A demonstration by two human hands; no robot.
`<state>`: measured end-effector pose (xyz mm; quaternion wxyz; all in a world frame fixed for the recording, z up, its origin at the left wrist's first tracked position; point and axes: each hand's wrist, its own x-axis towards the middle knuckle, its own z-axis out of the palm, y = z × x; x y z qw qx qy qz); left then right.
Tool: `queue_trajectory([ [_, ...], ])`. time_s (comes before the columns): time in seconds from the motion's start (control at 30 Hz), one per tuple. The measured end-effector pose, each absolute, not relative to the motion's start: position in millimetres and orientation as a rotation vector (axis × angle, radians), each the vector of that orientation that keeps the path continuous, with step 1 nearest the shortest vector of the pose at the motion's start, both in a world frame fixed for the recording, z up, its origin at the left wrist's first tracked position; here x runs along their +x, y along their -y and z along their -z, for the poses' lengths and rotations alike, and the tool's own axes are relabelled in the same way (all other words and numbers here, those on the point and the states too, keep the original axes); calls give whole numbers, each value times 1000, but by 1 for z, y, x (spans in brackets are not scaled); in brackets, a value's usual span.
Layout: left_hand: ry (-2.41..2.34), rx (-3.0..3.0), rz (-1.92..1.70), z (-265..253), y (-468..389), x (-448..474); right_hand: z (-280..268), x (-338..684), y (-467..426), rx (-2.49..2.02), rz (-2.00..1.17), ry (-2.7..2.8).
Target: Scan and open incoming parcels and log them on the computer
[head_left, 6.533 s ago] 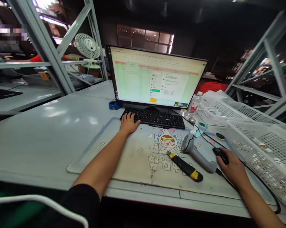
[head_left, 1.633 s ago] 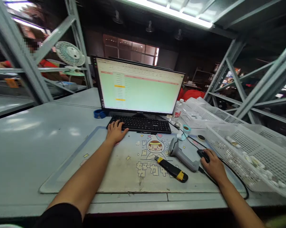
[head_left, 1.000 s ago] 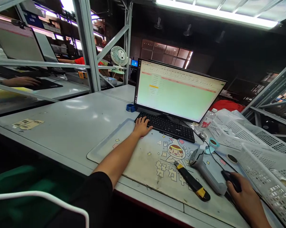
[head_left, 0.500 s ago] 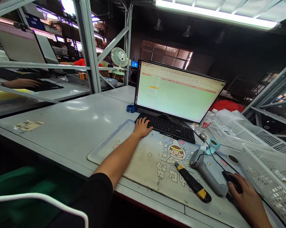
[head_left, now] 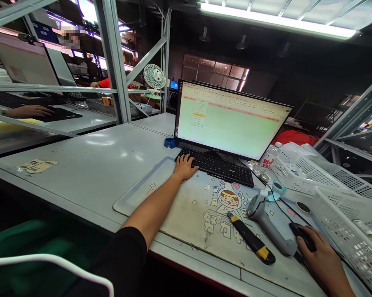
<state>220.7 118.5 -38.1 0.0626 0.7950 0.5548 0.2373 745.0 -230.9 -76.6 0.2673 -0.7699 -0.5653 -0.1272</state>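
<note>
My left hand (head_left: 185,166) rests with spread fingers on the left end of a black keyboard (head_left: 223,165). Over at the right, my right hand (head_left: 321,253) is wrapped round a black computer mouse (head_left: 302,237). A grey barcode scanner (head_left: 272,227) lies just left of the mouse, and beside it is a black and yellow utility knife (head_left: 252,239). Both lie on a pale desk mat (head_left: 182,218) with a cartoon print. Behind the keyboard stands a monitor (head_left: 229,123) showing a spreadsheet.
White perforated baskets (head_left: 343,218) line the right side, near a plastic bottle (head_left: 270,156) and a roll of light blue tape (head_left: 277,187). A blue tape roll (head_left: 169,142) sits left of the monitor. Beyond the metal frame (head_left: 119,62), a co-worker's hand (head_left: 31,111) rests at another desk.
Both my hands stay where they were, on the keyboard and the mouse. In the background, the arm in the red sleeve has drawn back a little.
</note>
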Motion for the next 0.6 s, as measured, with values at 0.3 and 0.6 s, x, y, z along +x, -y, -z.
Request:
queue_trajectory([
  [0.3,-1679,2420,-650,35,-116,221,75,743,230,-2096,342,1515],
  [0.6,-1682,2461,-520,33,-116,223,69,734,234,-2106,361,1526],
])
